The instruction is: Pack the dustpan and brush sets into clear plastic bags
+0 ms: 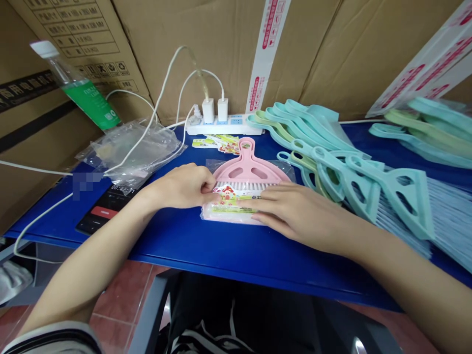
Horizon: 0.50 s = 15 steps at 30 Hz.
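Observation:
A pink dustpan and brush set [254, 169] lies on the blue table [177, 241] with its handle pointing away from me. Clear plastic wrap surrounds its wide part, and a yellow and white label [230, 199] lies across it. My left hand [188, 187] is closed at the left edge of the set, fingers curled and thumb by the label; whatever it pinches is too small to make out. My right hand [291, 209] rests on the right part of the label and wrap, its fingers stretched out flat.
Teal dustpans [306, 125] and brushes [398, 196] are piled on the right. Behind stands a power strip [228, 128] with white cables, near loose labels [221, 142]. On the left are plastic bags [136, 145], a phone [106, 209] and a tilted bottle [88, 101]. Cardboard boxes [206, 29] line the back.

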### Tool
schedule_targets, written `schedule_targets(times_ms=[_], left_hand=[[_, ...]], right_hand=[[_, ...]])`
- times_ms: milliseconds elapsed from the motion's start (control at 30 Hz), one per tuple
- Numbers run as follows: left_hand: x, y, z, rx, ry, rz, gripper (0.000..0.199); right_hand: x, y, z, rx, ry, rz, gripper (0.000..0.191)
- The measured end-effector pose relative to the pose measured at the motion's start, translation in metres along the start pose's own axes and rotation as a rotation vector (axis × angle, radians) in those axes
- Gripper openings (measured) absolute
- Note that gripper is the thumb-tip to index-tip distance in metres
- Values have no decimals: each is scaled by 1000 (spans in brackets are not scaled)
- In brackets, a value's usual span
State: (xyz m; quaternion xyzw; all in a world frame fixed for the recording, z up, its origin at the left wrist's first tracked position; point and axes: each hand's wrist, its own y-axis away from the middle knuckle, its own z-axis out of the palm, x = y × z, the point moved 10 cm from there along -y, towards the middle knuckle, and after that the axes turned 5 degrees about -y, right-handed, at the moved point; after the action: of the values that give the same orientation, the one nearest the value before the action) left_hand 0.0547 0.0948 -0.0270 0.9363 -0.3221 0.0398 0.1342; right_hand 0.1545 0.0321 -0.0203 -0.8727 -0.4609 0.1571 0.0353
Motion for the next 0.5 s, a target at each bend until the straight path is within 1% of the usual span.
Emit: schedule_targets(times_ms=[167,300,500], left_hand=[[6,2,3,-15,-10,1,36],[4,2,5,-33,-19,-35,37],[3,2,5,-29,-50,-72,37]], right_hand=[[-8,0,-7,62,30,-64,32],[-13,0,-5,96,43,-101,33],[-10,-2,5,53,14,-71,35]])
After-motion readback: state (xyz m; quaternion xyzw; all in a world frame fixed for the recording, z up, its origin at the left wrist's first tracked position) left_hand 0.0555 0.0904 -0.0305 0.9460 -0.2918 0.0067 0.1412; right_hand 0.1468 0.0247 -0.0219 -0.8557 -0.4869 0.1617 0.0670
